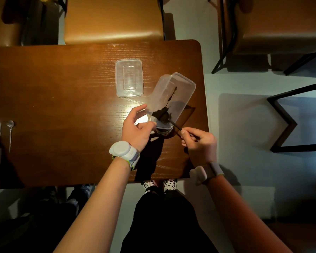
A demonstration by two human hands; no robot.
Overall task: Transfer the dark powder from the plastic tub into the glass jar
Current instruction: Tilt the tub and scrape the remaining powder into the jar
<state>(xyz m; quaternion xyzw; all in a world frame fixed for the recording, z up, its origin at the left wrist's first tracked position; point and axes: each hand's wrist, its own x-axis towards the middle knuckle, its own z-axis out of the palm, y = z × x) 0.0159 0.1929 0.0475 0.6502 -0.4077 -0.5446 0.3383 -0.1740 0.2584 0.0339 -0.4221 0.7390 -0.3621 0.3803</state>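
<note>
Tub tilted long-axis down toward jar directly below its low end, left fingers pinching that rim, right fingers pinching scraper (nearer powder).

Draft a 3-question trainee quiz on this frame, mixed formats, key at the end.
1. True or false: the clear lid is snapped onto the plastic tub.
2. Which hand tilts the tub over the glass jar? A) left hand B) right hand C) neither
3. Fill in: the right hand holds a thin dark ____ reaching into the dark powder.

Key:
1. False. The lid lies flat on the table, apart from the tub.
2. A. The left hand grips the tub's lower end.
3. Tool, likely a spoon handle; its tip is buried in powder.
</note>
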